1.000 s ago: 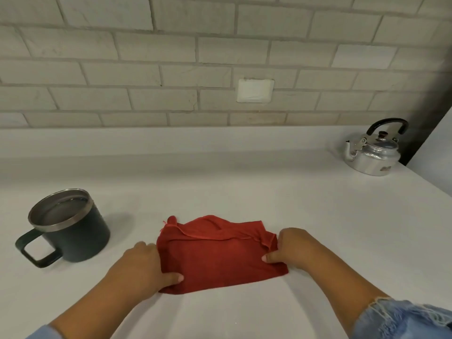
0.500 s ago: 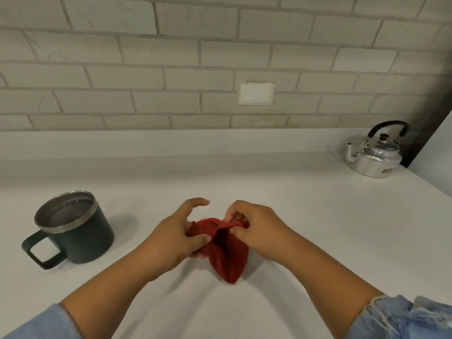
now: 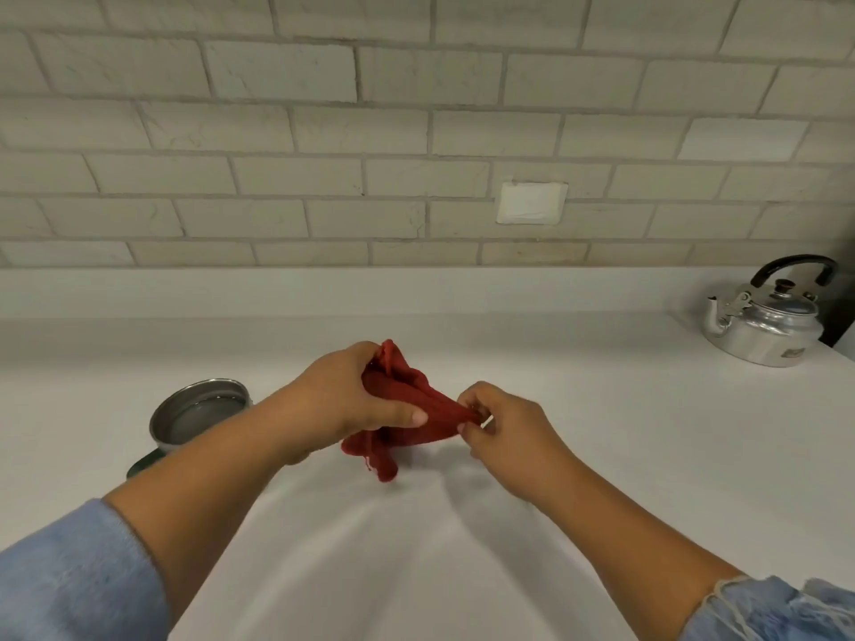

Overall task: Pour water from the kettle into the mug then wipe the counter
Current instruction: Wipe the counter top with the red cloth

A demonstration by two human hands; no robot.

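A red cloth (image 3: 407, 409) is bunched up and held off the white counter (image 3: 601, 432) between both hands. My left hand (image 3: 351, 400) grips its thick upper part. My right hand (image 3: 504, 418) pinches its right corner with fingertips. A loose end of the cloth hangs down toward the counter. The dark green mug (image 3: 199, 416) with a steel rim stands at the left, partly hidden behind my left forearm; water shows inside. The silver kettle (image 3: 763, 326) with a black handle stands upright at the far right, against the wall.
A pale brick wall runs along the back of the counter, with a white cover plate (image 3: 531, 203) set in it. A dark gap and a white panel edge sit just right of the kettle.
The cloth lay flat under both hands a second ago; it has since been gathered and lifted off the counter. Both hands rose with it, and the view moved closer.
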